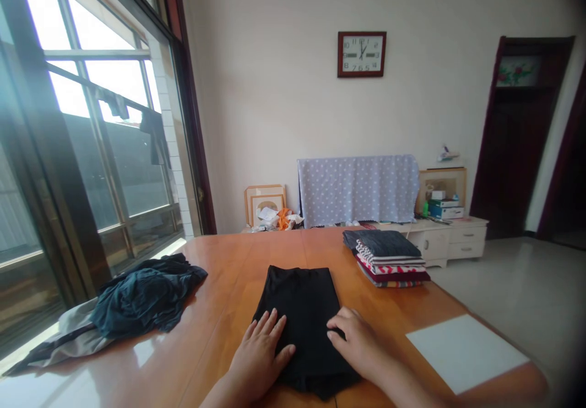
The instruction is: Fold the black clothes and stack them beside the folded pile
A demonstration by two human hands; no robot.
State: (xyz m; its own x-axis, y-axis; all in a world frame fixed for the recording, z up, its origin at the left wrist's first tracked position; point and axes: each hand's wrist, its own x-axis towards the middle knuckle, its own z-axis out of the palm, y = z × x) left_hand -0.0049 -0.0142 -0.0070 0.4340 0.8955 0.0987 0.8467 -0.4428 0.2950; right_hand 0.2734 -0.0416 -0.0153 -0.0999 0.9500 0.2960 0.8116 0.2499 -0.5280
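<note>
A black folded garment (304,310) lies flat in front of me on the wooden table; its exact kind does not show. My left hand (260,350) rests on its near left side, fingers stretched out and palm down. At the right edge of the cloth is my right hand (352,338). Its fingers are bent, with the tips on the fabric and the thumb a little apart from them. Neither hand lifts the cloth.
A stack of folded clothes (389,261) stands at the back right of the table (229,286). Crumpled dark clothes (146,298) lie at the left by the window. A white sheet (467,353) is at the right edge. Behind stands a white cabinet (462,243).
</note>
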